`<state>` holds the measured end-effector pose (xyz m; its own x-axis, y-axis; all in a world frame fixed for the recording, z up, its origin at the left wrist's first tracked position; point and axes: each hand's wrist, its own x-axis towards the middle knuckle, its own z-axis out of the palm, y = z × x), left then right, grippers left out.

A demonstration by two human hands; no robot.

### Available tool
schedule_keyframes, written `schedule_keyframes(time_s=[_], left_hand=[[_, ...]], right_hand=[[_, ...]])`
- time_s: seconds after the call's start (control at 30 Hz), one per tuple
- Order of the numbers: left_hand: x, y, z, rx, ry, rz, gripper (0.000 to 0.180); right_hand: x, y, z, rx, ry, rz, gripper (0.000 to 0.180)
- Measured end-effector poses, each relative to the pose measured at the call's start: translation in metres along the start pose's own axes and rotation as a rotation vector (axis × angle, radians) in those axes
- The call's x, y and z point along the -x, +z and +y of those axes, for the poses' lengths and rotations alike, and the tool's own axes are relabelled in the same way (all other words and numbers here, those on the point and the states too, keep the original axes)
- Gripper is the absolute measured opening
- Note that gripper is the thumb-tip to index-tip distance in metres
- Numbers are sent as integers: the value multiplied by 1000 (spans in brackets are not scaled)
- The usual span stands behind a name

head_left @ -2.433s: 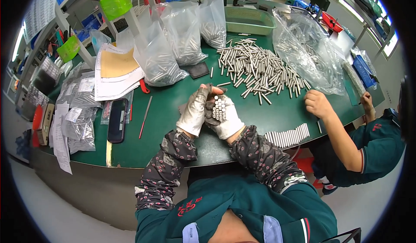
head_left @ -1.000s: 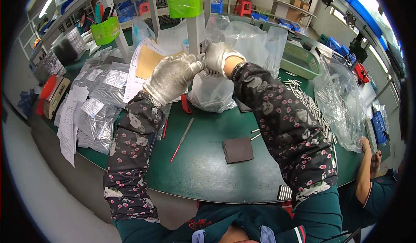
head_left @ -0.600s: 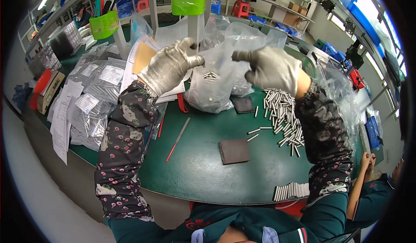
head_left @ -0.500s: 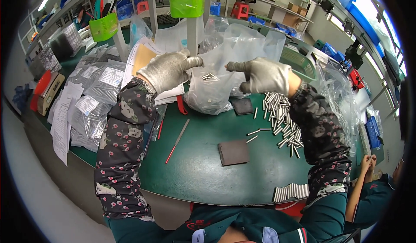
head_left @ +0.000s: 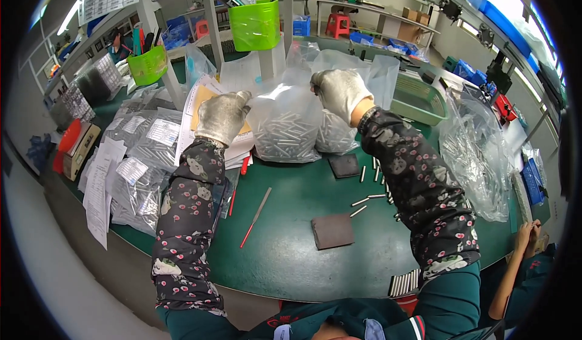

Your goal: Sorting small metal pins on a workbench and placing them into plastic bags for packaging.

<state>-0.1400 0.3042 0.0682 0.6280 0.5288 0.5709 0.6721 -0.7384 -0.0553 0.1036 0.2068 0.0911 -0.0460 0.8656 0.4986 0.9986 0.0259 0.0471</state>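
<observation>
A clear plastic bag (head_left: 284, 135) full of short metal pins stands on the green table, its top stretched between my gloved hands. My left hand (head_left: 223, 117) is closed at the bag's upper left edge. Opposite it, my right hand (head_left: 344, 91) is closed at the upper right edge, fingers curled. Another bag of pins (head_left: 335, 132) stands against the right side of this one. Loose metal pins (head_left: 377, 171) lie beneath my right forearm, which hides much of the pile. A dark square pad (head_left: 344, 165) lies in front of the bags.
A brown block (head_left: 333, 231) and a red-handled file (head_left: 254, 218) lie nearer me. Labelled bags (head_left: 159, 135) and papers fill the left side. A green basket (head_left: 418, 103) and a large bag (head_left: 476, 164) are at right. Lined-up pins (head_left: 403, 283) sit by the front edge.
My hands have closed on the bag's top edges and drawn it up taut, so more of its pins show. The right arm has swung left over the loose pins.
</observation>
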Motion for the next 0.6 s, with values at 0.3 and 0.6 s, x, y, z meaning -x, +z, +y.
schedule_keyframes(time_s=[0.3,0.6], left_hand=[[-3,-10,-3,377,63,51,29],[75,-75,54,202,380,292,31]], right_hand=[[28,-8,12,-143,-77,117,24],[33,-151,3,5,-57,416,12]])
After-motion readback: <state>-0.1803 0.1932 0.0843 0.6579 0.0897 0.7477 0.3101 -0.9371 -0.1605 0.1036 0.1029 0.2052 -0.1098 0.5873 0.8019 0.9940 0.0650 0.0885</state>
